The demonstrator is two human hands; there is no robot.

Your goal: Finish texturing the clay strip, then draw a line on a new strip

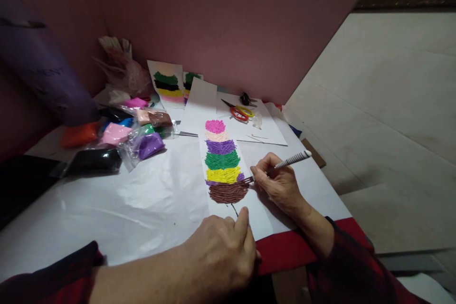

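R hand (280, 186): pen-style pinch, thumb (261, 179) & index closed tog., other fingers tucked behind grip.
R forearm (317, 230): runs back from grip twd body, down & R.
L hand (221, 247): back up, most fingers curled under, 1 digit (243, 218) pointing fwd; L of R grip, nearer body, hands apart.
L forearm (142, 273): bare, approx. crosswise, well L of R grip.

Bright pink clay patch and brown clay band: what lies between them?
The head view shows a pale peach clay band, purple clay band, green clay band and yellow clay band, with purple clay at its lower corners.
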